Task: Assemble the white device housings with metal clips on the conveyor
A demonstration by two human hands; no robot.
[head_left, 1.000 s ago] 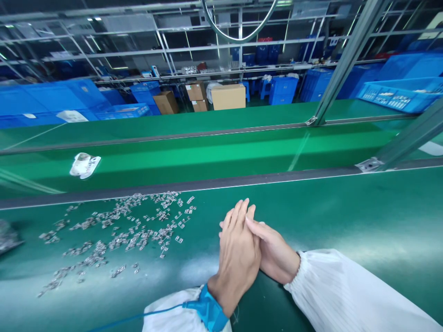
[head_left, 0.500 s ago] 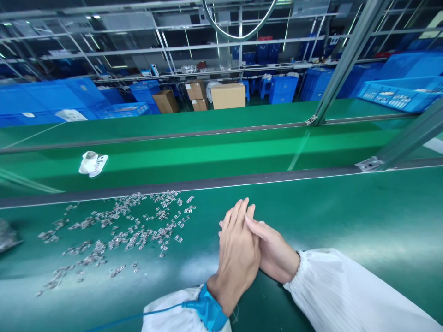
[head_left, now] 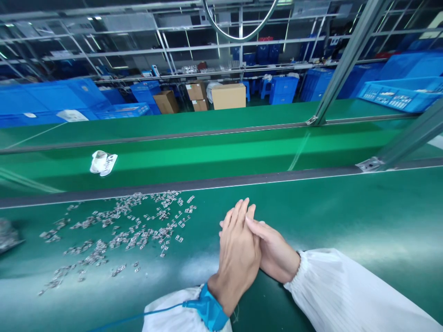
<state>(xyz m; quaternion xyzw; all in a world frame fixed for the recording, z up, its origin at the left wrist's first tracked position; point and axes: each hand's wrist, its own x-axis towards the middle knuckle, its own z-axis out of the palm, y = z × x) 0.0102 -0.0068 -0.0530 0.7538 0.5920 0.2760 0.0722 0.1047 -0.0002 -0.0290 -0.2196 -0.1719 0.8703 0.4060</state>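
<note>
My left hand [head_left: 239, 251] lies flat over my right hand [head_left: 277, 251], palm to palm, above the green work surface. The left fingers are stretched out, side by side, pointing away from me. My right thumb rests along the left hand's edge, and the other right fingers are mostly hidden behind it. Whatever is between the palms cannot be seen. A blue wrist strap [head_left: 211, 309] with a cord is around my left wrist. To the left, many small metal parts [head_left: 138, 237] are scattered on the green surface [head_left: 346, 212].
A grey bag [head_left: 7, 236] sits at the left edge. Beyond the dark rail, a white item [head_left: 104, 163] lies on a green belt [head_left: 207, 154]. Metal posts [head_left: 349, 60] rise at right near a blue basket [head_left: 398, 94]. Cardboard boxes [head_left: 228, 96] and blue bins stand behind.
The white item on the belt has shifted a little to the right. My hands stay pressed together in the same place, and the metal parts lie as before.
</note>
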